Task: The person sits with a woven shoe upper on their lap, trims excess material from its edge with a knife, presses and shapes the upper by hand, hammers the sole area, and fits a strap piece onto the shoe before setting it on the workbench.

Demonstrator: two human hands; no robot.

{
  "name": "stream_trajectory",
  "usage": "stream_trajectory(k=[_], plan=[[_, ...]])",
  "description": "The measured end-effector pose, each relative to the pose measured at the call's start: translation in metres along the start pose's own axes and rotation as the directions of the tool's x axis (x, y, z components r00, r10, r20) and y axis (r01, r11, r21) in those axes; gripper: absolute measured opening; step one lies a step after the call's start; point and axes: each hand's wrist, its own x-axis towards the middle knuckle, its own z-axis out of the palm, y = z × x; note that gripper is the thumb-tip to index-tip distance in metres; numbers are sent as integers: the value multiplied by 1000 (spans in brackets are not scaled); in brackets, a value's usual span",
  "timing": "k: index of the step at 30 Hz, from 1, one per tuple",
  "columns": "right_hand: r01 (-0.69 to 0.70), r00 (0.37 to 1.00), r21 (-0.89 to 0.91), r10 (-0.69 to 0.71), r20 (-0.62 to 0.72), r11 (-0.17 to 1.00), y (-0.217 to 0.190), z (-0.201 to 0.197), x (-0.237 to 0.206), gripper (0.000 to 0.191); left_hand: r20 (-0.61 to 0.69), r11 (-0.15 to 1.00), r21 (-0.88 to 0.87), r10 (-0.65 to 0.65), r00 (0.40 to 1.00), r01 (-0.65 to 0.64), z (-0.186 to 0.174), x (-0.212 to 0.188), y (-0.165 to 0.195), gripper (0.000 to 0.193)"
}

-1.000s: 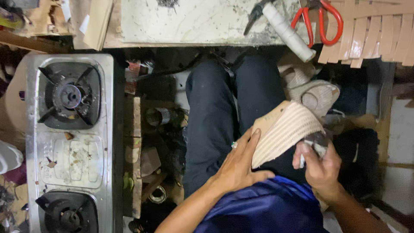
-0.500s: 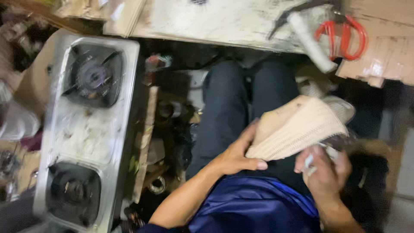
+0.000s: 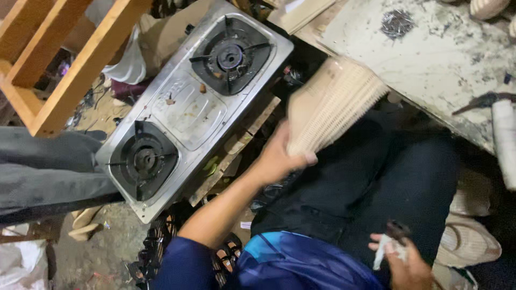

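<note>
The left hand (image 3: pixel 277 158), fingers clamped on its lower edge, lifts the ribbed cream shoe upper (image 3: pixel 328 104) above the lap beside the gas stove (image 3: pixel 188 102), while the right hand (image 3: pixel 403 258) pinches a small tool, work seemingly unfinished.

Left hand (image 3: pixel 279 158) now lifts the ribbed cream piece (image 3: pixel 330 104) off the lap toward the stove (image 3: pixel 188 107) | right hand (image 3: pixel 403 260) lets go, drops low, keeping small tool (image 3: pixel 389 241) | view swings left
</note>
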Motion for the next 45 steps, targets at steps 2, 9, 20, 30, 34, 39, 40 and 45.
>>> stream_trajectory(k=[2,9,20,30,34,39,40,45], plan=[[49,999,-226,-53,-8,973,4,12,1,47,-205,997,73,-10,979,25,-43,31,3,104],[-78,995,-142,69,-68,987,1,10,20,50,-515,793,580,182,837,184,-171,130,29,93],[-444,896,29,444,2,896,-8,10,61,66,-402,436,856,226,887,277,-226,95,36,91],[-509,860,-1,509,35,861,-19,16,87,63,211,947,322,-51,976,-20,-113,16,38,91],[-338,933,-122,315,-172,933,-24,23,56,47,449,987,151,-119,885,56,-41,35,40,93],[-298,943,-30,289,-168,954,-53,37,0,21,465,862,387,123,877,-326,33,53,29,72],[-247,959,43,250,-136,968,-60,41,-8,19,432,811,368,283,856,-454,46,49,28,62],[-85,991,44,89,-102,995,-85,53,-21,27,398,816,295,369,840,-498,64,36,22,33]])
